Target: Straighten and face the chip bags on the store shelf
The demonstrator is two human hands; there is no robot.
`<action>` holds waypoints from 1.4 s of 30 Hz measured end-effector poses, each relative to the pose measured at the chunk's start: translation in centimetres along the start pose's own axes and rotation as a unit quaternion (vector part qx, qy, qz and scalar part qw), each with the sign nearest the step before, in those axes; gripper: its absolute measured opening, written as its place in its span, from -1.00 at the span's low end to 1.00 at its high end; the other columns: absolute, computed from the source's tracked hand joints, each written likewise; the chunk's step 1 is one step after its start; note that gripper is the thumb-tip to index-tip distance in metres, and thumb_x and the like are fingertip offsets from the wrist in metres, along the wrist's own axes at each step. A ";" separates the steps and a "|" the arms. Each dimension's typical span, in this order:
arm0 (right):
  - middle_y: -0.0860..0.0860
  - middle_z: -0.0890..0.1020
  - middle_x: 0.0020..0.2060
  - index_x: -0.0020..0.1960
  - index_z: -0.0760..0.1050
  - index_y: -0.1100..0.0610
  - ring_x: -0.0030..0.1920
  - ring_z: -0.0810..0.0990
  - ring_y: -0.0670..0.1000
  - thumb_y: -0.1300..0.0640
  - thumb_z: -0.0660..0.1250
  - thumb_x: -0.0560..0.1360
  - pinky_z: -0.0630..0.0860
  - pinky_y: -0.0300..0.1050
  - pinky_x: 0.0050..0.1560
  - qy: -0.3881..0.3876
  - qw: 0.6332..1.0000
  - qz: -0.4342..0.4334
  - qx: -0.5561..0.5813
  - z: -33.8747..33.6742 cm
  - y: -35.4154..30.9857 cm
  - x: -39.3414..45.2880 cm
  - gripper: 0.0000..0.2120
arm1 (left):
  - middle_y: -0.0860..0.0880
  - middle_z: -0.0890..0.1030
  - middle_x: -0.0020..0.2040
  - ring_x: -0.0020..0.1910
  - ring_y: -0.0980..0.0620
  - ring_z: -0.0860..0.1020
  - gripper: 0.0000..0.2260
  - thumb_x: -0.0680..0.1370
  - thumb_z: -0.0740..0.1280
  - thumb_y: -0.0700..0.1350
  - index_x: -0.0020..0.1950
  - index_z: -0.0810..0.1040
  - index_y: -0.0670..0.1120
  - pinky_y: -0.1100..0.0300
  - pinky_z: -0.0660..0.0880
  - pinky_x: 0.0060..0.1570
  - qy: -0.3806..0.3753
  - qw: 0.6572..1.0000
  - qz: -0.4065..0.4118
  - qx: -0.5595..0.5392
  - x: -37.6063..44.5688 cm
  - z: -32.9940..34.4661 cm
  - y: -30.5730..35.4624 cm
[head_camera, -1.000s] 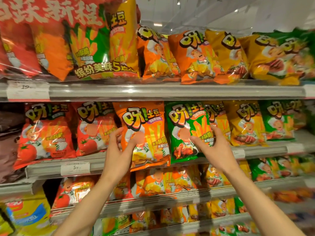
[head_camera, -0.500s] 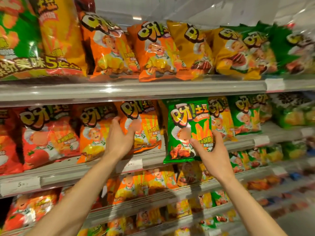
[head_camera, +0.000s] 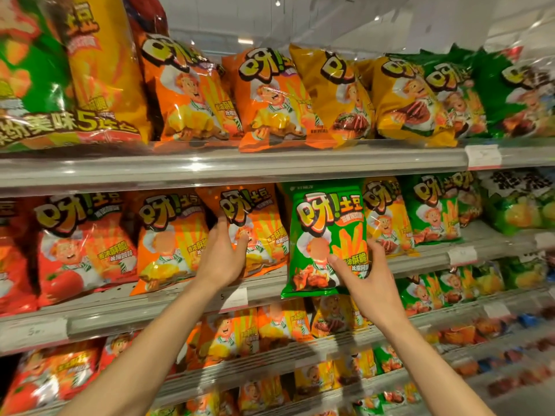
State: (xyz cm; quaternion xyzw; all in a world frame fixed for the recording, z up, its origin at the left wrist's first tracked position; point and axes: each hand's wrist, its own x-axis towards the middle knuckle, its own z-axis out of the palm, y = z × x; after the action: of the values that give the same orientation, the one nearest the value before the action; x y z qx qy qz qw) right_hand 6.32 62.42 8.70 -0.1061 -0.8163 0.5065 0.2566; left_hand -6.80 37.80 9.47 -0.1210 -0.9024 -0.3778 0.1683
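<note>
A green chip bag stands upright at the front edge of the middle shelf, its bottom hanging over the rail. My right hand grips its lower right side, thumb on the front. An orange chip bag to its left leans back and tilts left. My left hand holds this orange bag's lower left part, fingers behind its edge and thumb on the front. More orange and red bags fill the row to the left.
The top shelf carries orange, yellow and green bags right above my hands. Yellow and green bags stand to the right of the green one. Lower shelves hold several smaller bags. White price tags sit on the rails.
The view has shifted right and closer. My left hand has pushed the orange bag back onto the shelf. My right hand has drawn the green bag forward to the shelf edge.
</note>
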 end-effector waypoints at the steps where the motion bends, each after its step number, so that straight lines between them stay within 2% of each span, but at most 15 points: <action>1: -0.16 0.59 0.15 0.50 0.21 -0.02 0.15 0.55 -0.08 -0.23 0.44 0.45 0.38 -0.18 0.08 -0.005 1.000 0.001 -0.001 0.0 0.0 -0.1 -0.25 | -0.21 0.31 0.52 0.49 -0.17 0.29 -0.35 0.66 0.18 0.11 0.62 0.01 -0.16 -0.03 0.32 0.40 -0.017 1.000 -0.003 -0.001 0.4 -0.2 0.1; 5: -0.18 0.59 0.14 0.52 0.19 0.00 0.14 0.55 -0.10 -0.22 0.43 0.47 0.37 -0.19 0.07 -0.014 1.000 0.009 0.000 0.0 0.0 -0.3 -0.24 | 0.02 0.36 0.47 0.46 -0.01 0.32 -0.34 0.63 0.27 0.10 0.62 0.06 -0.07 0.07 0.29 0.41 -0.033 0.991 -0.040 -0.121 0.8 -1.1 0.3; 9: -0.23 0.58 0.12 0.53 0.19 0.01 0.15 0.56 -0.09 -0.26 0.42 0.46 0.39 -0.16 0.09 -0.018 1.000 0.021 0.005 0.2 0.2 -0.5 -0.22 | 0.03 0.31 0.54 0.47 0.02 0.35 -0.35 0.61 0.29 0.11 0.61 0.07 0.05 0.03 0.33 0.42 0.044 0.967 -0.065 -0.244 -1.9 -1.4 0.3; 13: -0.16 0.60 0.18 0.50 0.24 -0.02 0.22 0.57 -0.05 -0.31 0.43 0.42 0.46 -0.09 0.16 -0.014 0.999 0.034 0.023 0.6 -0.1 -0.8 -0.22 | 0.08 0.36 0.34 0.23 0.19 0.46 -0.63 0.62 0.32 0.00 0.42 0.38 0.06 0.28 0.40 0.25 0.144 0.964 0.005 -0.223 -5.8 -1.6 1.3; 15: -0.26 0.57 0.11 0.50 0.24 -0.03 0.13 0.56 -0.17 -0.29 0.42 0.45 0.46 -0.16 0.10 -0.026 0.999 0.038 0.028 0.9 -0.6 -1.2 -0.26 | 0.03 0.46 0.25 0.12 0.34 0.47 -0.74 0.62 0.31 -0.04 0.32 0.47 0.02 0.49 0.38 0.13 0.105 0.971 0.038 -0.213 -6.7 -1.5 2.1; 17: -0.37 0.51 0.06 0.47 0.25 -0.04 0.04 0.50 -0.32 -0.25 0.41 0.47 0.40 -0.22 0.05 -0.046 0.998 0.036 0.034 1.6 -1.1 -1.7 -0.31 | 0.08 0.54 0.17 0.01 0.47 0.50 -0.73 0.63 0.29 -0.03 0.33 0.44 0.03 0.57 0.38 -0.06 -0.008 0.971 0.033 -0.237 -7.1 -0.9 2.9; 19: -0.38 0.45 0.06 0.52 0.20 -0.04 0.10 0.47 -0.24 -0.25 0.39 0.48 0.32 -0.20 0.15 -0.070 0.996 0.034 0.035 2.5 -1.4 -2.3 -0.27 | 0.17 0.51 0.20 -0.03 0.58 0.47 -0.68 0.64 0.27 0.03 0.40 0.38 0.10 0.56 0.39 -0.10 -0.085 0.960 0.024 -0.266 -7.3 -0.4 3.4; 23: -0.27 0.52 0.20 0.51 0.24 -0.05 0.21 0.48 -0.16 -0.28 0.30 0.52 0.36 -0.23 0.17 -0.100 0.994 0.038 0.038 3.8 -1.6 -3.1 -0.35 | 0.25 0.41 0.30 0.00 0.69 0.37 -0.57 0.60 0.29 0.10 0.46 0.31 0.18 0.62 0.35 -0.07 -0.091 0.953 0.013 -0.289 -7.6 -0.4 2.8; 26: -0.11 0.53 0.30 0.47 0.29 -0.06 0.17 0.52 -0.19 -0.25 0.23 0.59 0.38 -0.39 0.02 -0.112 0.991 0.044 0.050 4.3 -1.8 -3.6 -0.48 | 0.15 0.42 0.35 -0.02 0.68 0.37 -0.49 0.56 0.36 0.10 0.48 0.30 0.15 0.62 0.34 -0.10 -0.087 0.954 -0.003 -0.287 -8.4 -1.3 2.1; 28: -0.08 0.57 0.28 0.44 0.33 -0.05 0.21 0.54 -0.13 -0.24 0.22 0.60 0.42 -0.26 0.09 -0.112 0.991 0.049 0.055 4.8 -1.9 -3.9 -0.51 | 0.16 0.42 0.32 -0.05 0.69 0.36 -0.43 0.52 0.39 0.12 0.50 0.28 0.14 0.62 0.35 -0.15 -0.087 0.953 -0.007 -0.292 -9.0 -1.9 1.7; 30: -0.09 0.59 0.27 0.39 0.39 -0.03 0.24 0.56 -0.11 -0.27 0.24 0.58 0.44 -0.13 0.24 -0.118 0.990 0.049 0.054 5.3 -2.1 -4.4 -0.51 | 0.35 0.40 0.22 -0.01 0.65 0.38 -0.38 0.49 0.42 0.16 0.49 0.26 0.17 0.61 0.36 -0.15 -0.089 0.949 -0.006 -0.303 -9.8 -2.3 1.3; 32: -0.09 0.60 0.29 0.44 0.40 -0.01 0.26 0.57 -0.12 -0.35 0.26 0.52 0.47 -0.04 0.34 -0.132 0.989 0.052 0.048 5.6 -2.2 -5.0 -0.38 | 0.48 0.35 0.16 0.08 0.57 0.36 -0.34 0.43 0.44 0.19 0.47 0.26 0.21 0.55 0.37 -0.08 -0.092 0.947 -0.007 -0.309 -10.6 -2.4 0.7; 36: -0.14 0.66 0.17 0.41 0.45 0.01 0.12 0.64 -0.21 -0.24 0.30 0.56 0.53 -0.22 0.20 -0.147 0.987 0.054 0.047 5.4 -2.6 -6.2 -0.48 | 0.19 0.40 0.39 0.38 0.21 0.37 -0.28 0.35 0.49 0.24 0.45 0.26 0.27 0.13 0.39 0.35 -0.086 0.936 -0.029 -0.340 -11.5 -1.7 -0.4; 38: -0.15 0.67 0.17 0.42 0.45 0.01 0.14 0.64 -0.19 -0.24 0.32 0.55 0.53 -0.12 0.27 -0.144 0.987 0.063 0.046 4.9 -2.3 -6.4 -0.48 | 0.09 0.43 0.42 0.42 0.08 0.39 -0.27 0.32 0.52 0.29 0.42 0.29 0.30 -0.04 0.41 0.38 -0.085 0.931 -0.034 -0.353 -11.9 -1.2 -0.4; 42: -0.14 0.69 0.13 0.34 0.50 -0.02 0.13 0.65 -0.18 -0.20 0.33 0.56 0.52 -0.10 0.28 -0.149 0.985 0.067 0.060 3.4 -1.4 -6.6 -0.57 | 0.07 0.45 0.40 0.39 0.05 0.43 -0.22 0.25 0.50 0.37 0.41 0.29 0.31 -0.04 0.44 0.34 -0.069 0.934 -0.053 -0.346 -12.7 0.2 0.7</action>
State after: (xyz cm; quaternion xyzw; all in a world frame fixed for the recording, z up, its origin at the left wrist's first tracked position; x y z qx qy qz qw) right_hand 10.27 56.27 6.67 -0.0683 -0.8044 0.5809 0.1039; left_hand 5.03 37.28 4.78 -0.1497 -0.7306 -0.6654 0.0336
